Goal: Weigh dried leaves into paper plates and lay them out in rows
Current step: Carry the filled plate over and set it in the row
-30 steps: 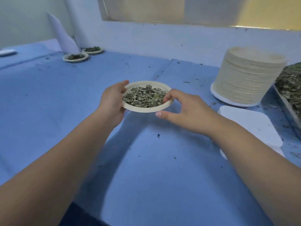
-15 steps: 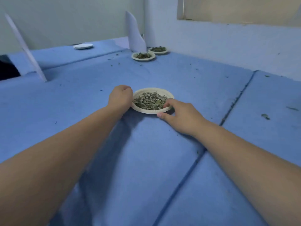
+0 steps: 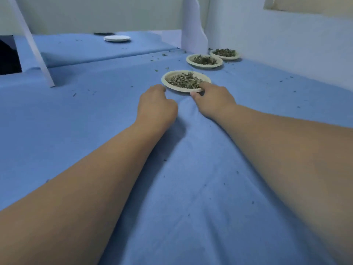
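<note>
**Blue counter [image 3: 91, 134]: right hand [image 3: 214, 101] on the plate [image 3: 182, 90]**

Blue cloth covers the counter, dotted with leaf crumbs, and a white wall [image 3: 286, 46] runs along its right side. I see the plate resting on the cloth just ahead of both hands, heaped with dried leaves [image 3: 184, 79]. The right hand pinches its near rim, with the forefinger over the edge among the leaves and the thumb below it. The left hand [image 3: 156, 108] sits just beside the plate's left rim, its fingers curled in and nothing held. I cannot tell whether its thumb touches the rim. Beyond, a second plate [image 3: 204, 66] and a third plate [image 3: 227, 58], both filled, continue the line toward the wall, close beside each other. A white sheet [image 3: 193, 35] stands upright behind them. Farther left a white disc [image 3: 117, 38] lies flat, and a slanted white strut [image 3: 32, 44] meets the cloth.
</note>
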